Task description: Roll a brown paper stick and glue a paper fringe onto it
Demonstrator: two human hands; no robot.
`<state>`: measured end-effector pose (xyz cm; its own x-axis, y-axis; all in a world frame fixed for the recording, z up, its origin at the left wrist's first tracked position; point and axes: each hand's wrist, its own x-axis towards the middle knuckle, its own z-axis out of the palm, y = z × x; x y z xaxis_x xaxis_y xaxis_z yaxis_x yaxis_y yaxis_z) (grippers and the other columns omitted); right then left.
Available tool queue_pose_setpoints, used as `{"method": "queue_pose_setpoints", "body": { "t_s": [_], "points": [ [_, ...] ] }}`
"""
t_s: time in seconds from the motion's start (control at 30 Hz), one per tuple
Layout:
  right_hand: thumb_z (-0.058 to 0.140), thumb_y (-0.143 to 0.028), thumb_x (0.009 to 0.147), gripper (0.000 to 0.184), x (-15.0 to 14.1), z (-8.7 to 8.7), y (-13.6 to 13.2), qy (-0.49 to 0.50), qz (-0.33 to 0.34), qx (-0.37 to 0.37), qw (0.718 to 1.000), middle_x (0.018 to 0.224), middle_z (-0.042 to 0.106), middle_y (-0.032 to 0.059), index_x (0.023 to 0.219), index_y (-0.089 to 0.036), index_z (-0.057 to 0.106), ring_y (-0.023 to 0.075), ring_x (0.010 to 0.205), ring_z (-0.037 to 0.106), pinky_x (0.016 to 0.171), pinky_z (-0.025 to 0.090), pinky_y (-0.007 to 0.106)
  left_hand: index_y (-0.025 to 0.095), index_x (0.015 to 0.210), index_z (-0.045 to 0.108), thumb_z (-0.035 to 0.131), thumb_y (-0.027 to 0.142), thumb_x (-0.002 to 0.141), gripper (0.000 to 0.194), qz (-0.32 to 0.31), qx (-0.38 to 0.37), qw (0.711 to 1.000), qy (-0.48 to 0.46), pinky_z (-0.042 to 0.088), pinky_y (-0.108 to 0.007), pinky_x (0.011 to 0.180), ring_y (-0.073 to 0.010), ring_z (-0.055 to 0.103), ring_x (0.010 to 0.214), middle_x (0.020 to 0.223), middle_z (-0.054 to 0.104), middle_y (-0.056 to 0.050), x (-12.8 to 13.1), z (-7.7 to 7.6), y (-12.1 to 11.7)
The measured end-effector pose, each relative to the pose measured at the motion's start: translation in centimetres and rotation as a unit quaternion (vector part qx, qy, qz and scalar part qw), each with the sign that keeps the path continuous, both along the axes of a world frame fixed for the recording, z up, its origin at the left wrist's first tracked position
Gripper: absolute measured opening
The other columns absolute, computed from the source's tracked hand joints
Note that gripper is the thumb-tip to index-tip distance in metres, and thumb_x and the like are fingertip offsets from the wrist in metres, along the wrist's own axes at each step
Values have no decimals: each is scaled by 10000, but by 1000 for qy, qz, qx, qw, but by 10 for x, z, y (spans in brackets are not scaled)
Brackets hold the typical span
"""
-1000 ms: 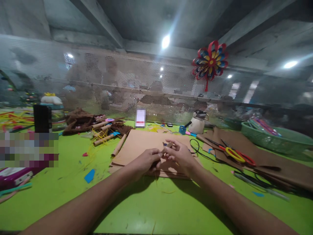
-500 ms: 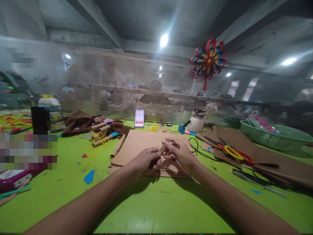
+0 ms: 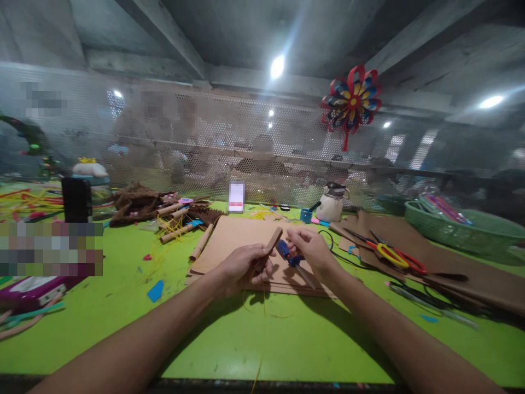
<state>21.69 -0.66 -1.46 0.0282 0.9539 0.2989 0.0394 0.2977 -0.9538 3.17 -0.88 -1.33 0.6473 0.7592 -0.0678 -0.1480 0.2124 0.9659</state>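
Observation:
My left hand [image 3: 246, 265] is closed around a narrow folded strip of brown paper [image 3: 274, 239], which points up and away from me. My right hand [image 3: 309, 249] is just right of the strip, its thumb and fingertips pinched together. Whatever they may hold is too small to make out. Below those fingers is a blue object [image 3: 284, 249] with a pale stick-like part running toward me; its kind is unclear. Both hands are above a stack of brown paper sheets [image 3: 229, 232]. Thin yellow strands [image 3: 264, 306] hang below my left hand.
Scissors [image 3: 394, 254] with yellow and red handles lie on brown paper at right, near a green basket [image 3: 459, 227]. A jug [image 3: 330, 202] and phone [image 3: 235, 197] stand at the back. Paper rolls [image 3: 176, 232] lie left, beyond a blue scrap [image 3: 156, 291].
My hands have moved apart, the right one slightly up and rightward. The brown strip now tilts more upright in my left hand, and the blue object shows more plainly.

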Motion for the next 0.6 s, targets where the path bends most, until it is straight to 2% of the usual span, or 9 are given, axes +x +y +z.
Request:
{"method": "queue_pose_setpoints", "body": {
  "t_s": [0.1,0.17,0.3,0.37,0.47,0.6],
  "points": [
    [621,-485,699,455,-3,4,-2,-1,45,1,999,685,578,7,1011,-157,577,99,553,515,491,405,220,145,804,528,486,346,805,206,-28,8,1000,-12,211,-203,397,-60,375,390,574,552,-11,3,-2,-2],
    [634,-465,688,514,-4,6,-4,-9,45,5,999,645,572,-9,1093,-159,551,93,518,499,476,386,216,141,796,532,483,353,811,218,-44,12,999,-15,253,-202,411,-71,420,416,583,563,-22,5,-3,-4],
    [656,-417,663,403,-7,8,-9,-27,42,11,999,580,558,-10,924,-110,633,81,476,456,461,350,221,128,847,543,441,404,834,295,-87,8,996,0,417,-278,555,-154,573,568,686,622,-89,7,-4,-8],
    [651,-393,671,363,-7,8,-11,-35,65,8,997,587,563,-7,899,-111,649,80,481,450,464,343,222,118,866,550,447,403,833,305,-96,-1,995,-3,447,-330,650,-187,605,645,727,637,-112,8,-3,-10],
    [650,-363,675,327,-7,7,-10,-44,88,9,995,569,554,-13,884,-112,662,77,479,447,471,341,224,107,894,574,504,364,816,278,-79,-19,997,-9,448,-344,726,-192,613,710,772,643,-116,9,1,-12],
    [661,-380,656,334,-9,7,-10,-47,95,4,994,538,546,-21,856,-113,672,80,473,449,472,342,227,102,897,611,578,317,779,247,-49,-39,998,-14,451,-315,717,-167,596,709,797,638,-109,10,4,-14]
  ]
}}
